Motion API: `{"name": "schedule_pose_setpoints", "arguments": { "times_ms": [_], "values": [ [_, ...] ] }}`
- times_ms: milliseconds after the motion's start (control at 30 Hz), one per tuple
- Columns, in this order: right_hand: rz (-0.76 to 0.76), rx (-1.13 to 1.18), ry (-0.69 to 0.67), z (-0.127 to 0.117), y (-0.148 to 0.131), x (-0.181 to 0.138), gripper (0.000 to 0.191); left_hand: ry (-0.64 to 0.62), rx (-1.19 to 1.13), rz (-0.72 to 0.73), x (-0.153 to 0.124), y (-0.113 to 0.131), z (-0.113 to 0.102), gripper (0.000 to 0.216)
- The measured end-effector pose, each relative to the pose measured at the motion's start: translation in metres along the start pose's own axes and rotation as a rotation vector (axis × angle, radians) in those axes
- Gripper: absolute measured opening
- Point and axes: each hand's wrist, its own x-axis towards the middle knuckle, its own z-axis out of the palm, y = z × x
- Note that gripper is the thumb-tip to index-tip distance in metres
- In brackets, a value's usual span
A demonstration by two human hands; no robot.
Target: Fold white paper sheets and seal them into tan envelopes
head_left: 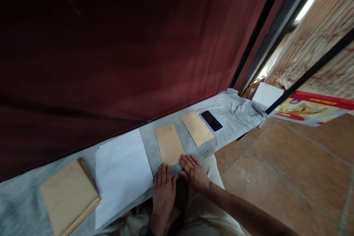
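Observation:
My left hand [163,187] lies flat, fingers stretched out, on the near edge of the grey-covered table [235,110], just right of a white sheet stack [121,169]. My right hand [194,171] rests open beside it, its fingertips at the near end of a tan envelope [168,143]. A second tan envelope [197,127] lies further right, with a dark phone [211,120] past it. A pile of tan envelopes [69,193] sits at the left.
A dark red curtain [110,44] hangs directly behind the table. Tiled floor [290,162] spreads to the right. A white box [267,94] and a colourful red-edged carton [309,108] stand past the table's far end.

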Motion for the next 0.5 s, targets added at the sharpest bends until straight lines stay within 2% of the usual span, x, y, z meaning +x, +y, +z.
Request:
{"name": "schedule_pose_setpoints", "arguments": {
  "times_ms": [100, 300, 400, 500],
  "values": [
    [-0.019, -0.01, 0.027, 0.003, -0.003, 0.003, 0.052, 0.014, 0.01, -0.001, 0.006, 0.003, -0.002, 0.05],
    [-0.067, 0.039, -0.019, 0.014, -0.024, 0.01, 0.055, 0.045, -0.049, -0.032, 0.003, 0.008, 0.0, 0.049],
    [-0.021, 0.034, -0.007, 0.014, -0.027, 0.009, 0.056, 0.051, -0.225, -0.098, 0.005, 0.005, 0.004, 0.046],
    [0.025, 0.012, 0.015, 0.013, -0.027, 0.006, 0.055, 0.045, -0.533, -0.291, 0.017, 0.0, 0.007, 0.042]
  ]
}}
